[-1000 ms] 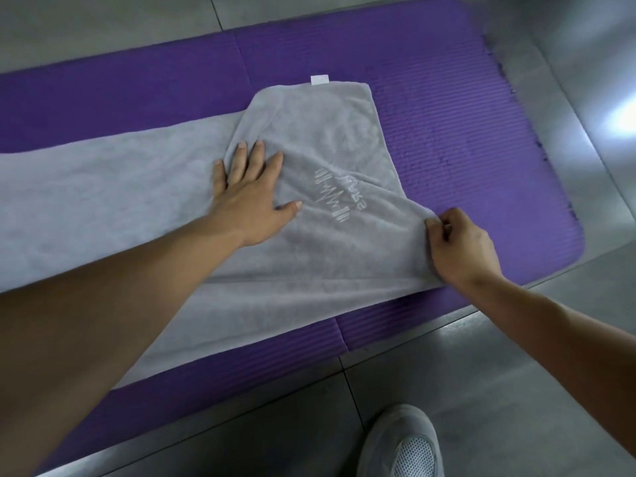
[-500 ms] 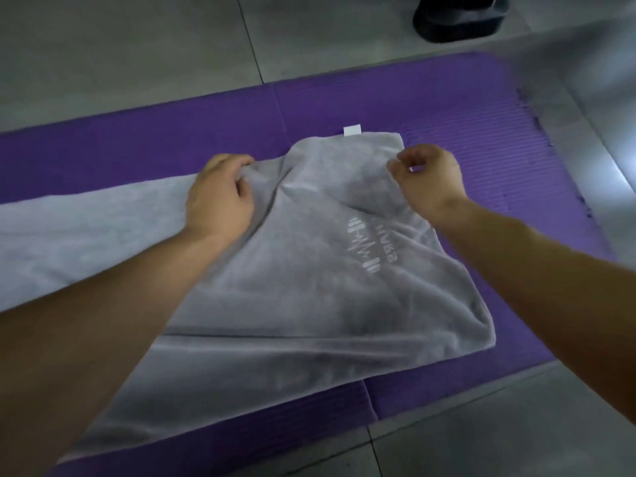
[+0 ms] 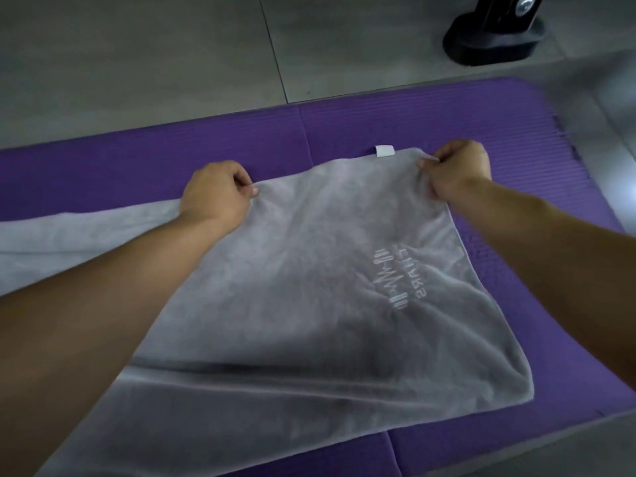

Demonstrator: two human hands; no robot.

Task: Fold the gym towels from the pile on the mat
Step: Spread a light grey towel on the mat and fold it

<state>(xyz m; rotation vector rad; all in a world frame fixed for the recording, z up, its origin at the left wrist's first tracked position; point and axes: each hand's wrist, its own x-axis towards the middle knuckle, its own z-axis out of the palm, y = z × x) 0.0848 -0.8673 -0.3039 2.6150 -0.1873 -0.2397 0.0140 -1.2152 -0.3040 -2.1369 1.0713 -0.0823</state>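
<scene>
Grey gym towel [image 3: 309,304]: lies on the purple mat [image 3: 516,132], its long side running left to right across your view. Its right part is doubled, with an upper layer resting on a lower one. The lower layer runs on to the left, passes under your left forearm and leaves the frame. Along the near side the lower layer shows beyond the upper layer's edge.

Left hand [image 3: 216,197]: fingers curled, thumb and fingers pinching the far left corner of the upper layer. The knuckles face you.

Right hand [image 3: 457,173]: fingers curled, gripping the far right corner of the towel, where the cloth bunches slightly.

Between your two hands the far edge of the upper layer is stretched fairly straight. A white tag [image 3: 384,150] sticks out from that edge, just left of your right hand.

An embroidered logo [image 3: 395,280] sits on the upper layer toward its right side, between your forearms. The lettering is turned sideways to you and is not legible.

The mat lies on grey floor tiles [image 3: 137,63]. A black stand base [image 3: 492,39] sits on the tiles beyond the mat's far right corner, well apart from the towel.
</scene>
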